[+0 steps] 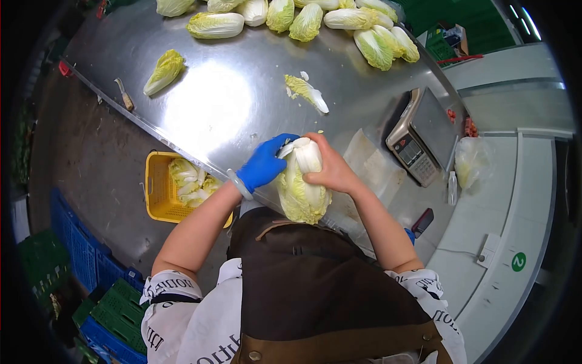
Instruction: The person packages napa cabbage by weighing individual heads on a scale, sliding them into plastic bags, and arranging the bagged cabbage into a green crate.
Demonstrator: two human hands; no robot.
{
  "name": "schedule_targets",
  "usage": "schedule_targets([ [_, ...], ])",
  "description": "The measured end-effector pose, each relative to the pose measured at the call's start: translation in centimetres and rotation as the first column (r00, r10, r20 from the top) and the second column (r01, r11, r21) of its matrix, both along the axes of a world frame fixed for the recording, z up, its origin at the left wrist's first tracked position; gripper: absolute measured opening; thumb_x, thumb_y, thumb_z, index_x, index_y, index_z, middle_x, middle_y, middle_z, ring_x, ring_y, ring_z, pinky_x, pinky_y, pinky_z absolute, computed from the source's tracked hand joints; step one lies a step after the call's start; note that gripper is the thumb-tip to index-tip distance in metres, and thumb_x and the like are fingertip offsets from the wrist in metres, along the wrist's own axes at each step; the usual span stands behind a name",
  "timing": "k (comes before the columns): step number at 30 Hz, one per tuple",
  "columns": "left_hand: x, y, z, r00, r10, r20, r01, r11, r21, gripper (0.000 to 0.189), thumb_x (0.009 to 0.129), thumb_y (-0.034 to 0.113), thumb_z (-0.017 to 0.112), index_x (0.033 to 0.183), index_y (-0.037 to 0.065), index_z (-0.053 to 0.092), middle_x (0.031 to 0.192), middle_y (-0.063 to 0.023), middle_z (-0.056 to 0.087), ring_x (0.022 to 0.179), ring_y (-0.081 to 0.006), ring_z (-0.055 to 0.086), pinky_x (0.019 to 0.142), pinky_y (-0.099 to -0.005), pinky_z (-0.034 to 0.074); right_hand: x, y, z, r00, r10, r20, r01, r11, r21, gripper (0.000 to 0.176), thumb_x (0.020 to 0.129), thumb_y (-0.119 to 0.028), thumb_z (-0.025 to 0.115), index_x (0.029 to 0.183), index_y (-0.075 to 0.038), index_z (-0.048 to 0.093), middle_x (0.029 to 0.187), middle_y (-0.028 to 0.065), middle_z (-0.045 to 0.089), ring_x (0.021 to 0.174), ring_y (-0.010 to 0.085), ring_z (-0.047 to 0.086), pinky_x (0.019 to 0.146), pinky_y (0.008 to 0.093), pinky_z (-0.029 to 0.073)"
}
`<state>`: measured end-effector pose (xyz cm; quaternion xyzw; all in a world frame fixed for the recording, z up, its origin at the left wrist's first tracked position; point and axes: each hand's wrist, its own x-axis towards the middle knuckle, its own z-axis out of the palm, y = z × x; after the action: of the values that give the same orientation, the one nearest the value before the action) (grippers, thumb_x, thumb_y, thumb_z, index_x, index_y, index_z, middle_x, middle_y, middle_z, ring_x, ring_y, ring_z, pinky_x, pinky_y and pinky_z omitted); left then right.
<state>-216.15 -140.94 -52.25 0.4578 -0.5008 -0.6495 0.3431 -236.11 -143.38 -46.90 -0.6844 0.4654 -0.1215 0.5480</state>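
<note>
A napa cabbage [303, 188] is held close to my apron at the table's near edge, its white base pointing away from me. My right hand [330, 167], bare, is wrapped round its right side. My left hand [267, 162], in a blue glove, grips the cabbage at the upper left, by the white base of an outer leaf; its fingertips are partly hidden. Beyond my hands, a loose cabbage leaf [307, 92] and small scraps lie on the steel table [242, 67].
Several whole cabbages [216, 25] line the table's far side; one cabbage [163, 72] lies apart at left, near a knife [125, 96]. A scale [418, 136] stands at right, with a phone [422, 222] nearer me. Below the left edge, a yellow crate [159, 185] contains leaves.
</note>
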Motion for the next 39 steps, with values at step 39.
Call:
schedule_targets([
  [39, -3.4, -5.8, 3.0, 0.883, 0.25, -0.396, -0.157, 0.955, 0.253, 0.066, 0.087, 0.012, 0.059, 0.143, 0.003, 0.024, 0.136, -0.0111, 0.041, 0.126, -0.0229, 0.04, 0.105, -0.0354, 0.032, 0.7, -4.9, -0.9, 0.618, -0.614, 0.492, 0.553, 0.784, 0.284, 0.086, 0.076, 0.003, 0.064, 0.146, -0.012, 0.016, 0.134, 0.0145, 0.041, 0.125, 0.0246, 0.042, 0.103, 0.0357, 0.036],
])
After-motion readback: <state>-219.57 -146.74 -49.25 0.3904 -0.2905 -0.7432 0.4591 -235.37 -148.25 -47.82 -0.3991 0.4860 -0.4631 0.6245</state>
